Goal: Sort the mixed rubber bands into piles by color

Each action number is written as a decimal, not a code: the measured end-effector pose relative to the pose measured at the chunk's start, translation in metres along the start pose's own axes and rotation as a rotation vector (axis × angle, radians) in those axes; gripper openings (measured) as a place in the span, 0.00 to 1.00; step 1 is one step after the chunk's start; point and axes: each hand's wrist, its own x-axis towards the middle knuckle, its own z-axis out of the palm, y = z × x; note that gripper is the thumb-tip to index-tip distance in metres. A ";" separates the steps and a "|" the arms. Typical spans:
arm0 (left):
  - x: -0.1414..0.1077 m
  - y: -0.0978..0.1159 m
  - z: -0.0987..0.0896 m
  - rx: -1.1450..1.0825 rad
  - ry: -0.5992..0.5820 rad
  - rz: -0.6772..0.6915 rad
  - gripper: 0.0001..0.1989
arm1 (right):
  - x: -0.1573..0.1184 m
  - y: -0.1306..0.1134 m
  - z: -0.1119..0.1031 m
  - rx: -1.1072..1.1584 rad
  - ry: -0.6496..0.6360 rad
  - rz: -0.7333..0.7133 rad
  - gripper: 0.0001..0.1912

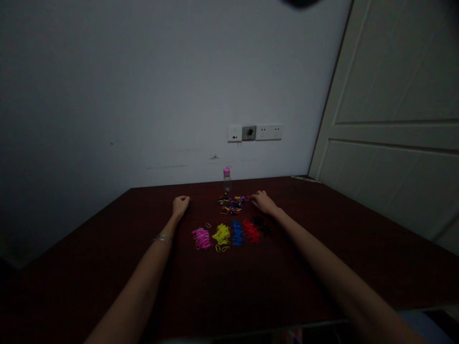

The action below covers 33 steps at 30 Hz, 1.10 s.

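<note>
A loose heap of mixed-colour rubber bands lies on the dark red table. At its right edge is my right hand, fingers partly stretched and their tips touching or close to the bands. My left hand rests on the table left of the heap, its fingers curled closed; whatever they may hold is hidden. Nearer to me, sorted rubber bands form a row: pink bands, yellow bands, blue bands, red bands and black bands. The black ones lie close to my right forearm.
Behind the mixed heap stands a small clear bottle with a pink cap. The tabletop reaches back to a white wall with sockets. A pale panelled door is on the right.
</note>
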 end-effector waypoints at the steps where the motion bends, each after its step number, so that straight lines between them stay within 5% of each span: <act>1: 0.000 0.000 0.000 0.001 0.001 -0.003 0.15 | 0.002 -0.001 0.000 -0.006 -0.004 0.002 0.18; 21: -0.005 0.007 -0.002 0.014 -0.006 0.001 0.14 | 0.013 -0.025 -0.016 -0.286 -0.006 -0.098 0.18; 33: -0.004 0.006 -0.001 0.010 0.001 0.000 0.13 | 0.000 0.003 -0.020 -0.158 0.064 0.029 0.14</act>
